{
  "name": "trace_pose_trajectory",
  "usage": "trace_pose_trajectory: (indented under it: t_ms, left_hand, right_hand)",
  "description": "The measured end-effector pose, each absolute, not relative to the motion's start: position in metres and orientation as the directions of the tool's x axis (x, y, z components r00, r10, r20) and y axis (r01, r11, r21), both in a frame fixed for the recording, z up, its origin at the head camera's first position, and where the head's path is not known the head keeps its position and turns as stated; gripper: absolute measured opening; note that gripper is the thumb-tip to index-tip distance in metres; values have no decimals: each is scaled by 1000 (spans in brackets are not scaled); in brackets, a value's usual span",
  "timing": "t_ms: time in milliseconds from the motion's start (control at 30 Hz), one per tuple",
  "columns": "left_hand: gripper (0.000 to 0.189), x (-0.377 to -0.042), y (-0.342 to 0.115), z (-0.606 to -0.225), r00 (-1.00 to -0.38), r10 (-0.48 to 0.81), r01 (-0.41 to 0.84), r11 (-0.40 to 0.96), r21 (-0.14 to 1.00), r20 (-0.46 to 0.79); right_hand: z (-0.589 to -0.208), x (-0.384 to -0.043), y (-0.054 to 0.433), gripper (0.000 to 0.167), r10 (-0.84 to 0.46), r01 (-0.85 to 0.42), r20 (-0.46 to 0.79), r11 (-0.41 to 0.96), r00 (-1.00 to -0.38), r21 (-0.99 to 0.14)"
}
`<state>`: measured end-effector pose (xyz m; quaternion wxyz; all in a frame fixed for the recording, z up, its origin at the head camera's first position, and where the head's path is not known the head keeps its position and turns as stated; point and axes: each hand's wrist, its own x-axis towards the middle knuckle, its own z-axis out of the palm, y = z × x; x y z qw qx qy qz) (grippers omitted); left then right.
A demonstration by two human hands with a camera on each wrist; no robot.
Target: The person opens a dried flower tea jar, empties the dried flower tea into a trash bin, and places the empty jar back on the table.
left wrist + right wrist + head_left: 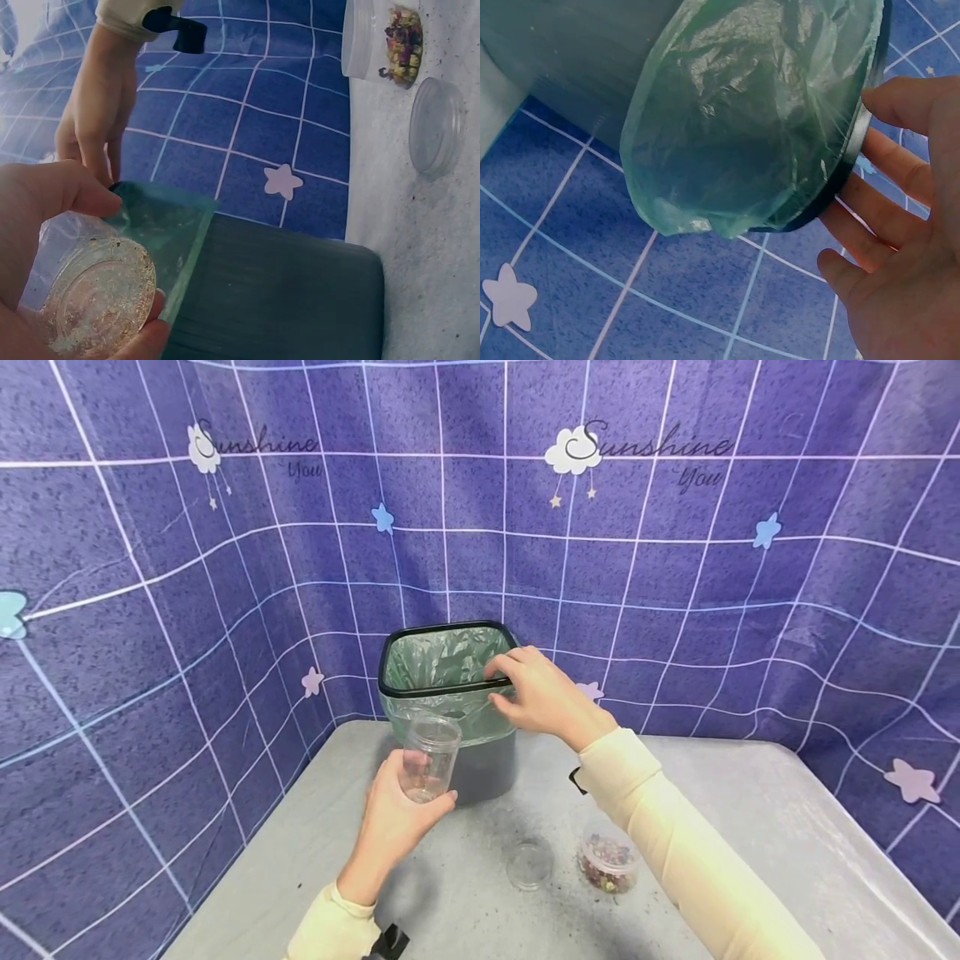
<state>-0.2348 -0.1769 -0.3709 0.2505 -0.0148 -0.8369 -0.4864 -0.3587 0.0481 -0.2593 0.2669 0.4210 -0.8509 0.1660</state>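
Purple-blue gridded curtain behind, grey table below. Head view: left hand wrapped round clear cup, long axis near upright, top leaning slightly right. Cup sits on the near side of the bin, its top below the black rim in frame; contact with the liner: can't tell. Right hand at the rim's near right corner, apart from cup. Left wrist: thumb and fingers clamp cup, specks on its round end. Right wrist: thumb and fingers straddle rim, pinching it.
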Motion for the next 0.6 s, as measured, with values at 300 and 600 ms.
trace_pose_trajectory:
  t_ms: [300,600]
  left_hand:
    - [59,-234,-172,-380,-886,-219,237,543,806,408]
    - [71,-234,-169,-391,-900,-199,247,500,830,388]
  right_hand:
    - [-256,-347,60,30,-604,-794,626,606,-493,-41]
    - [-252,-335,74,36,-583,-797,661,602,-472,-39]
